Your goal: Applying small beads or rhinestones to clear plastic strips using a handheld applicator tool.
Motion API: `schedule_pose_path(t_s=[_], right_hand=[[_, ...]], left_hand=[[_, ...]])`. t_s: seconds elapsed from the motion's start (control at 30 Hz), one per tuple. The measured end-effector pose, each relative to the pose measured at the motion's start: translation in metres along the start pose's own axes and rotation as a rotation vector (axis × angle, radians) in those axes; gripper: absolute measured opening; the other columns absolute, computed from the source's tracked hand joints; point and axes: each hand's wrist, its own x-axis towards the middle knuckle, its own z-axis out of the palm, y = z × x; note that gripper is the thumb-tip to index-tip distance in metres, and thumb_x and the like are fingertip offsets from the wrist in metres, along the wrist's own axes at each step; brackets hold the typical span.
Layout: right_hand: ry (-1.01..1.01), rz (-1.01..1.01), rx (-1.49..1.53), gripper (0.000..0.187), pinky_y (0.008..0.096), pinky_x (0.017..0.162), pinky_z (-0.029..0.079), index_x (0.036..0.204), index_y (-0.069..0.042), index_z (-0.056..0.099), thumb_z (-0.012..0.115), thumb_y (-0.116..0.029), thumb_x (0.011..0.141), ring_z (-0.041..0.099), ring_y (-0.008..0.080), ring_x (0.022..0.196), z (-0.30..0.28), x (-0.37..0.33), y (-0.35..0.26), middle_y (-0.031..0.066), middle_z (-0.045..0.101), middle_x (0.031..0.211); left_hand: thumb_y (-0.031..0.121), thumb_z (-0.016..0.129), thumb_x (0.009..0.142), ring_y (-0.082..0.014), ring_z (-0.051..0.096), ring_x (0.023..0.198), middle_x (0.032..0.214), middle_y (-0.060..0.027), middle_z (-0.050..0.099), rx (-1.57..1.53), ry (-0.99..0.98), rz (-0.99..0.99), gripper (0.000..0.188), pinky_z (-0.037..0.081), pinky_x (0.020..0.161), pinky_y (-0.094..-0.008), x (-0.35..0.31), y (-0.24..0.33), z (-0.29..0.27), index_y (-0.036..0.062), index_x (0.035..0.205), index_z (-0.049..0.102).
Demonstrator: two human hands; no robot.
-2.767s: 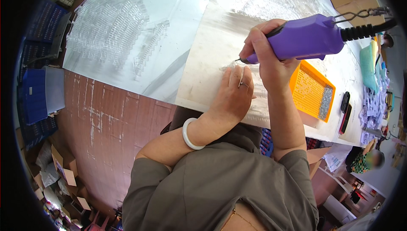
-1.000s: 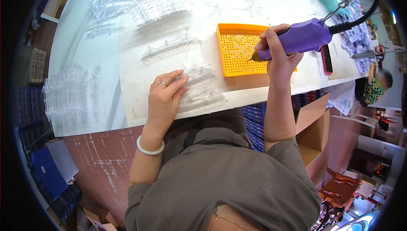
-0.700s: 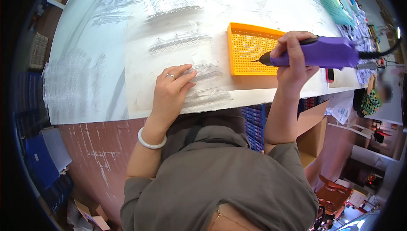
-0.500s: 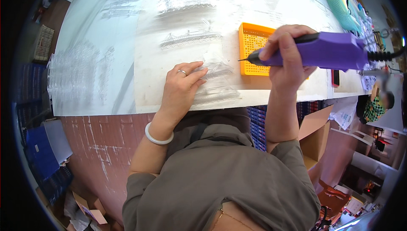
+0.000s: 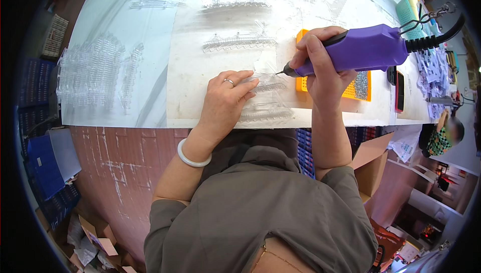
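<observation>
My right hand (image 5: 324,70) is wrapped round a purple corded electric screwdriver (image 5: 368,47), held nearly level with its thin bit pointing left. The bit's tip hovers at or just above a clear plastic strip (image 5: 272,86); I cannot tell whether they touch. My left hand (image 5: 223,95), with a ring and a white bangle, pinches that strip's left end between thumb and fingers. Another clear toothed strip (image 5: 263,116) lies nearer the table edge. Partly behind my right hand stands an orange perforated tray (image 5: 369,95) holding small metal pieces (image 5: 361,83).
More clear toothed strips lie farther back (image 5: 238,45) and in a dense group at the left (image 5: 92,77). A phone (image 5: 400,91) rests right of the tray. At the far right are a mint basket (image 5: 407,15) and another person (image 5: 441,135).
My right hand has brought the screwdriver left, from over the orange tray to the strip by my left hand. The whole view has shifted slightly. My left hand keeps its pinch.
</observation>
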Motion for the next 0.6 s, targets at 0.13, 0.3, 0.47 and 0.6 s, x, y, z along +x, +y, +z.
schedule_pose_path(t_s=[0.13,0.3,0.47,0.6], right_hand=[[0.003,0.015,0.0,0.006,0.023,0.054,0.055,0.092,0.001,0.061,0.065,0.003,0.087,0.067,0.013,0.06,-0.0011,0.0003,0.0031,0.0096,0.067,0.076],[-0.013,-0.003,-0.035,0.006,0.0231,0.054,0.055,0.091,0.001,0.061,0.065,0.003,0.086,0.067,0.0131,0.06,-0.0014,0.002,0.004,0.0096,0.067,0.076],[-0.006,0.009,-0.009,0.005,0.0231,0.054,0.055,0.091,0.001,0.062,0.065,0.003,0.087,0.067,0.0131,0.059,-0.0012,0.0013,0.0033,0.0095,0.067,0.075],[-0.009,-0.007,-0.037,0.004,0.0228,0.054,0.055,0.091,0.001,0.062,0.064,0.003,0.087,0.067,0.0129,0.059,-0.0017,0.003,0.0046,0.0093,0.067,0.076]], left_hand=[[0.006,0.074,0.075,-0.0261,0.059,0.105,0.114,-0.0051,0.068,-0.001,-0.009,-0.003,0.029,0.048,0.091,-0.0366,0.0004,0.0001,-0.0004,0.0072,0.104,0.072],[0.006,0.074,0.075,-0.0262,0.059,0.106,0.115,-0.0051,0.067,0.002,-0.011,0.0,0.029,0.047,0.091,-0.0369,0.0003,-0.0008,0.0001,0.0073,0.104,0.072],[0.006,0.074,0.075,-0.0264,0.059,0.106,0.115,-0.0051,0.067,0.005,-0.013,0.0,0.029,0.047,0.091,-0.0372,-0.0001,-0.0009,0.0001,0.0074,0.104,0.072],[0.007,0.074,0.075,-0.0268,0.059,0.106,0.115,-0.0053,0.067,0.003,-0.013,0.002,0.029,0.047,0.091,-0.0375,-0.0001,-0.0008,0.0,0.0073,0.105,0.072]])
